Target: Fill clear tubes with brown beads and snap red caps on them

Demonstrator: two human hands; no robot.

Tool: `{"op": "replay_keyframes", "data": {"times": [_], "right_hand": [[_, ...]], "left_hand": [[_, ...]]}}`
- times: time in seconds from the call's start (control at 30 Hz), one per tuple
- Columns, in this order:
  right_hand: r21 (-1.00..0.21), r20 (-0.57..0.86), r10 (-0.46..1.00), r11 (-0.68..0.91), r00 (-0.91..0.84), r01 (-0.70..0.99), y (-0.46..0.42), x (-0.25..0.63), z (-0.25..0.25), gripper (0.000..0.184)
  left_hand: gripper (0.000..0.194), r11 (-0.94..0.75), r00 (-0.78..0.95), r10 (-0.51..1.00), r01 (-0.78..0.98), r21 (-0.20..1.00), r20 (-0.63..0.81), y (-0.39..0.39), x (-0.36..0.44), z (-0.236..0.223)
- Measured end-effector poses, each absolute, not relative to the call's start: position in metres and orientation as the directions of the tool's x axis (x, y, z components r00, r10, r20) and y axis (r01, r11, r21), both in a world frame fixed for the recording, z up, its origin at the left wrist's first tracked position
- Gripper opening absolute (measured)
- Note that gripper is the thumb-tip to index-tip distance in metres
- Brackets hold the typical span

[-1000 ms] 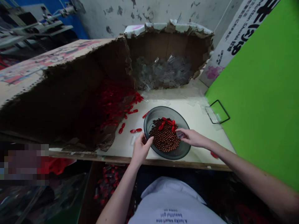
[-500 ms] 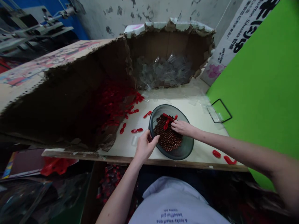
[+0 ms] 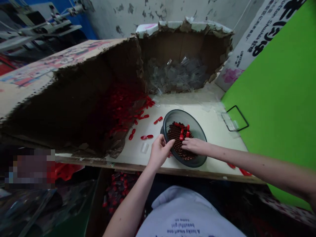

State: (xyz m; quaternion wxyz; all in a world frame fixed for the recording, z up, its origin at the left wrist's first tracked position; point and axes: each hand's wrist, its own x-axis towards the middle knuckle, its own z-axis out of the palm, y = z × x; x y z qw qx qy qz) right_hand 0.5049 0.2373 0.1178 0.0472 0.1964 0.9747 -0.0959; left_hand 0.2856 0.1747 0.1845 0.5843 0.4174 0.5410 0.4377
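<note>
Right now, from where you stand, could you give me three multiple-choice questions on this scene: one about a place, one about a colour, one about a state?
1. Where is the bowl?
A. On a shelf
B. On the pale tabletop
C. In a sink

2. What colour are the long pieces lying on the beads?
A. Blue
B. White
C. Red

3. What state is the cardboard box behind the bowl in?
A. Taped shut
B. Folded flat
C. Torn open

Answers:
1. B, the bowl stands on the tabletop in front of the box.
2. C, the long pieces show bright red against the dark beads.
3. C, its cut edges are ragged and its inside shows.
</note>
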Motion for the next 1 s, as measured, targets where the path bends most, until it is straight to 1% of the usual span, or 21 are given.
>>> {"op": "replay_keyframes", "data": {"times": [0.07, 0.1, 0.13, 0.2, 0.23, 0.27, 0.33, 0.4, 0.47, 0.53, 0.67, 0.9, 0.97, 1.0], "right_hand": [[-0.242, -0.113, 0.390, 0.881, -0.914, 0.406, 0.230, 0.496, 0.124, 0.015], [-0.312, -0.094, 0.405, 0.855, -0.909, 0.413, 0.227, 0.491, 0.127, 0.014], [-0.410, -0.070, 0.431, 0.810, -0.900, 0.420, 0.225, 0.486, 0.129, 0.014], [-0.635, -0.031, 0.537, 0.641, -0.843, 0.431, 0.221, 0.474, 0.134, 0.015], [-0.735, -0.030, 0.610, 0.524, -0.792, 0.431, 0.219, 0.468, 0.135, 0.014], [-0.810, -0.043, 0.676, 0.407, -0.735, 0.422, 0.217, 0.463, 0.135, 0.013], [-0.898, -0.081, 0.766, 0.222, -0.638, 0.381, 0.214, 0.453, 0.135, 0.014], [-0.961, -0.107, 0.804, 0.067, -0.585, 0.268, 0.212, 0.446, 0.133, 0.020], [-0.989, -0.121, 0.823, -0.052, -0.555, 0.139, 0.211, 0.443, 0.131, 0.026], [-0.992, -0.122, 0.835, -0.115, -0.536, 0.046, 0.210, 0.442, 0.131, 0.029], [-0.992, -0.090, 0.866, -0.122, -0.493, -0.033, 0.211, 0.445, 0.137, 0.028], [-0.995, -0.069, 0.900, -0.094, -0.430, -0.037, 0.212, 0.451, 0.160, 0.030], [-0.999, -0.031, 0.894, -0.015, -0.446, 0.040, 0.217, 0.458, 0.161, 0.030], [-0.990, -0.005, 0.880, 0.062, -0.475, 0.126, 0.221, 0.463, 0.159, 0.029]], "left_hand": [[0.037, 0.247, 0.036, 0.969, -0.036, 0.968, -0.246, 0.173, 0.291, 0.187], [0.036, 0.236, 0.038, 0.971, -0.022, 0.971, -0.235, 0.172, 0.294, 0.188], [0.036, 0.227, 0.038, 0.973, -0.008, 0.974, -0.226, 0.170, 0.296, 0.189], [0.036, 0.222, 0.031, 0.974, 0.008, 0.975, -0.223, 0.167, 0.297, 0.190], [0.035, 0.226, 0.027, 0.974, 0.006, 0.974, -0.226, 0.165, 0.297, 0.190], [0.035, 0.231, 0.025, 0.973, 0.001, 0.973, -0.231, 0.163, 0.295, 0.189], [0.034, 0.243, 0.024, 0.970, -0.022, 0.970, -0.242, 0.159, 0.289, 0.185], [0.034, 0.261, 0.015, 0.965, -0.049, 0.964, -0.261, 0.154, 0.280, 0.177], [0.036, 0.287, -0.008, 0.958, -0.072, 0.955, -0.288, 0.149, 0.270, 0.167], [0.036, 0.312, -0.028, 0.948, -0.088, 0.946, -0.316, 0.143, 0.260, 0.158], [0.037, 0.349, -0.054, 0.933, -0.103, 0.931, -0.356, 0.135, 0.250, 0.144], [0.039, 0.386, -0.077, 0.915, -0.120, 0.915, -0.396, 0.135, 0.245, 0.141], [0.040, 0.401, -0.082, 0.908, -0.123, 0.908, -0.412, 0.136, 0.244, 0.142], [0.041, 0.407, -0.082, 0.904, -0.130, 0.904, -0.419, 0.136, 0.243, 0.142]]}}
